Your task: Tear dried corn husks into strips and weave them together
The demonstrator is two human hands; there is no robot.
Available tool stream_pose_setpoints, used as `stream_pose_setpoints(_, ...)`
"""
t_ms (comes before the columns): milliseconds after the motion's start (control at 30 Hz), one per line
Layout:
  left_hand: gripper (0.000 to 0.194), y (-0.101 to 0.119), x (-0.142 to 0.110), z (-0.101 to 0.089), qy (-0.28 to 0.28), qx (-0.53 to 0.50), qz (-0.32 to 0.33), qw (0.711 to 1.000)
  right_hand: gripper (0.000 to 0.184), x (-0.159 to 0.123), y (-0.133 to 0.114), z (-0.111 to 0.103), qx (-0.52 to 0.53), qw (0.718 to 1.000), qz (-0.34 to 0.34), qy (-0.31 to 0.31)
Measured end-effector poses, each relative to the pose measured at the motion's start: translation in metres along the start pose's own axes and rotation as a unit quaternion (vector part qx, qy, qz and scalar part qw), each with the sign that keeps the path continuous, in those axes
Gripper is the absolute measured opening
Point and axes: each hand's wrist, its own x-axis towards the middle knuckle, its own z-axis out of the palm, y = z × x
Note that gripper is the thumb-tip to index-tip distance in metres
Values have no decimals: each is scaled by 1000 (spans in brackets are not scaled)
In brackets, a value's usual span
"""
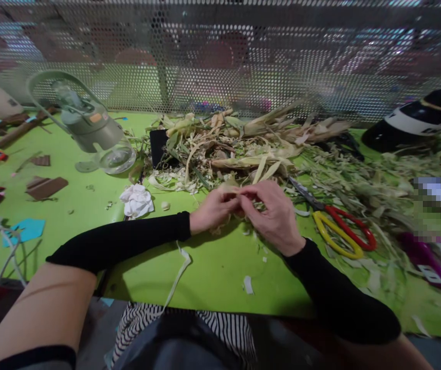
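Observation:
My left hand (215, 209) and my right hand (269, 213) meet above the green table, fingertips pinched together. Between them is a pale corn husk piece (225, 226), mostly covered by the fingers, with curled bits showing below the left hand. Just behind the hands lies a heap of dried corn husks (239, 146), some whole and some shredded. Scissors (338, 234) with one yellow and one red handle rest beside my right hand, blades pointing toward the heap. A crumpled white tissue (137, 200) sits to the left of my left hand.
A clear water bottle (93, 126) with a grey-green lid stands at left. More shredded husk (382, 190) covers the right side, near a dark bottle (409, 123) and a purple tool (432, 262). A perforated metal screen (213, 61) closes off the back of the green table (220, 277).

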Motion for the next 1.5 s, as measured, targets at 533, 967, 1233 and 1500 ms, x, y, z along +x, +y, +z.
stream_pose_setpoints(533, 8, 18, 4, -1, 45, -131, -39, 990, 27, 2, 13, 0, 173, 963, 202, -31)
stream_pose_setpoints(967, 15, 12, 5, -6, 25, -95, -20, 995, 36, 2, 25, 3, 193, 938, 280, -61)
stream_pose_setpoints(1233, 21, 12, 6, -5, 43, -113, -23, 992, 38, 0, 20, 1, 90, 953, 281, 60)
stream_pose_setpoints(1500, 15, 15, 5, -3, 19, -124, -38, 991, 25, 3, 22, 1, 158, 944, 289, -7)
